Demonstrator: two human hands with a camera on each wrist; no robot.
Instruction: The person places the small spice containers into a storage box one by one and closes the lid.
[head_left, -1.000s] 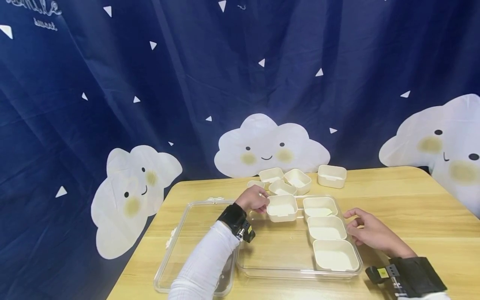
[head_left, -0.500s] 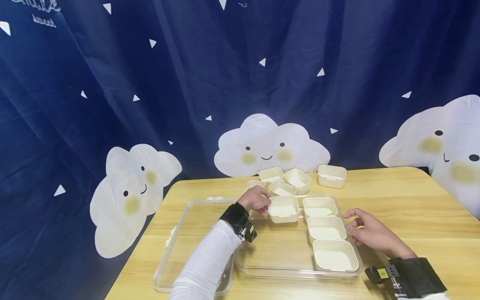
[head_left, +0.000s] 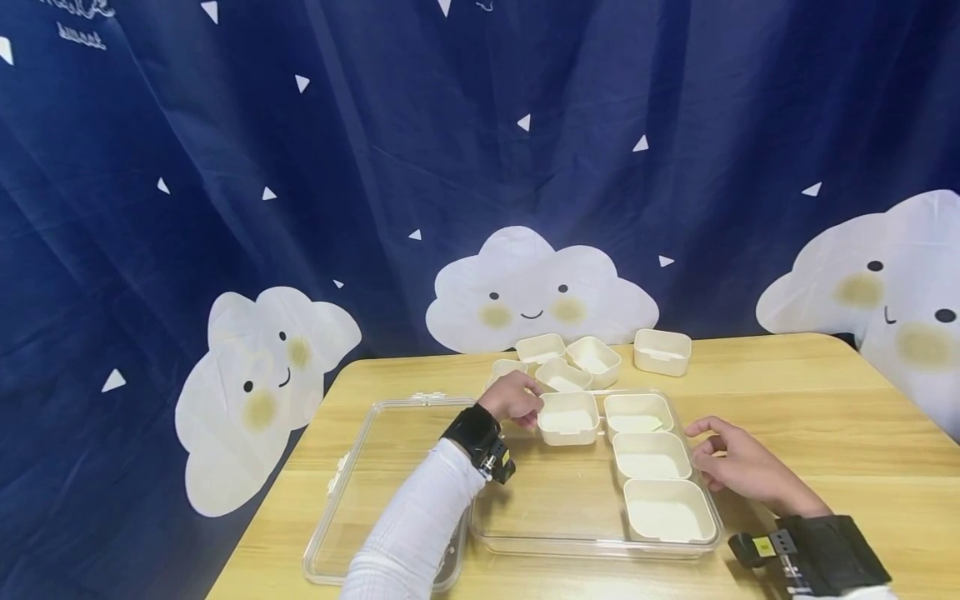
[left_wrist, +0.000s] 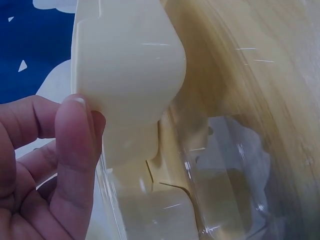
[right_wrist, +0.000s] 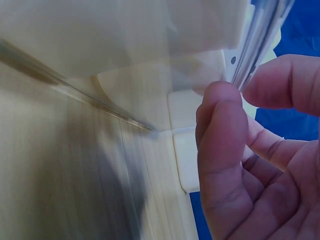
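Note:
My left hand (head_left: 516,398) pinches a cream plastic bin (head_left: 567,418) by its left rim, over the far part of a clear shallow box (head_left: 555,546). In the left wrist view the thumb lies against the bin's outer wall (left_wrist: 130,60), with other bins lower down. Three cream bins stand in a column along the box's right side: a far one (head_left: 637,408) with a pale yellow-green slip inside, a middle one (head_left: 652,457) and a near one (head_left: 670,510). At the box's right edge, my right hand (head_left: 750,468) holds the clear rim (right_wrist: 242,62) between thumb and forefinger.
A clear lid (head_left: 369,450) with clips lies left of the box, under the left forearm. Several loose cream bins (head_left: 592,358) cluster behind the box, and another bin (head_left: 662,352) stands apart at the table's back edge. A dark blue curtain (head_left: 480,125) hangs behind.
My left hand and the bin shifted slightly right, closer to the column of bins, then stayed nearly in place. The right hand kept its position at the box edge.

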